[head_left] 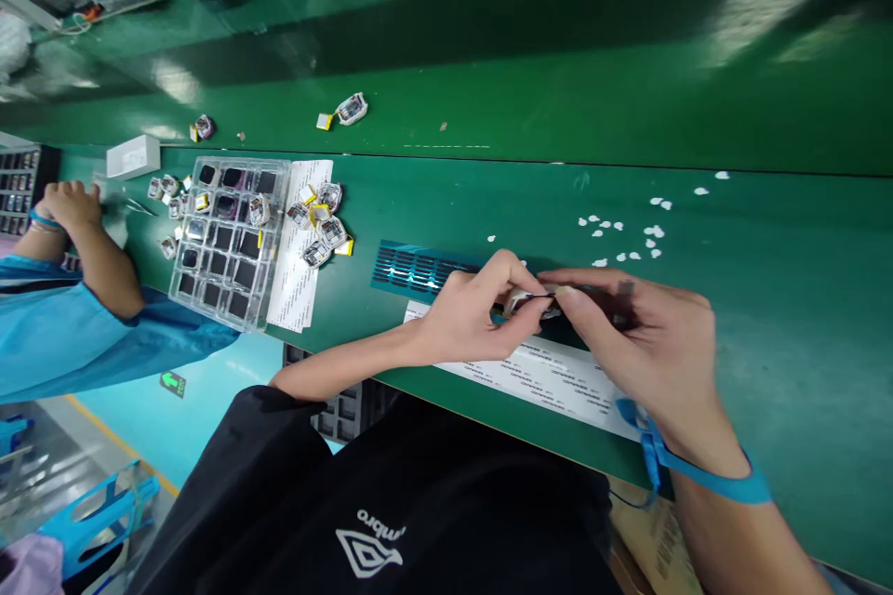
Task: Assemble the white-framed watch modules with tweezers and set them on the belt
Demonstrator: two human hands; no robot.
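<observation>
Green bench (488, 112) across whole view. Clear compartment tray (227, 242) at left on bench, part-filled with dark modules; loose small units (321, 223) heaped just beside it on a white sheet. Co-worker's hand (70, 204) and blue sleeve at far left, apart from this work. White label sheet (551, 376) at near edge, teal strip (419, 268) just behind it. Left hand (467, 316) and right hand (648, 335) meeting above sheet, fingertips pinched narrow on one small module (534, 300), held just off the bench. Mid-step by the look: fine fitting or peeling on module. Next move likely calls for steady pinch and precise fingertip alignment; detail blurred.
</observation>
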